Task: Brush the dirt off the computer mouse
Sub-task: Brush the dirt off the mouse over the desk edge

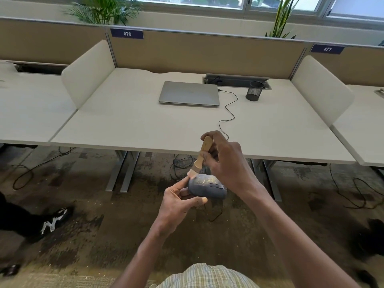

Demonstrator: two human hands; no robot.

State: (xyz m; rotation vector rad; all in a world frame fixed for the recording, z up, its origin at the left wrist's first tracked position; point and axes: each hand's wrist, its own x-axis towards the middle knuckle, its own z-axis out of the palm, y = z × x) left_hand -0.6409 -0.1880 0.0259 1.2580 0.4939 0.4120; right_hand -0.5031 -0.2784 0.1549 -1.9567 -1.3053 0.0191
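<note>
A dark grey computer mouse (207, 188) speckled with pale dirt is held in the air below the desk's front edge, over the carpet. My left hand (178, 202) grips it from the left, thumb along its near side and fingers behind it. My right hand (226, 161) holds a small brush (202, 156) by its wooden handle, tilted, with the pale bristles touching the mouse's upper left end. The mouse's black cable (227, 113) runs up over the desk to the laptop.
A white desk (135, 125) carries a shut silver laptop (190, 93) and a black mesh pen cup (254, 90) at the back. White side dividers stand at both ends. Cables lie on the carpet under the desk. Someone's shoe (55, 220) is at the left.
</note>
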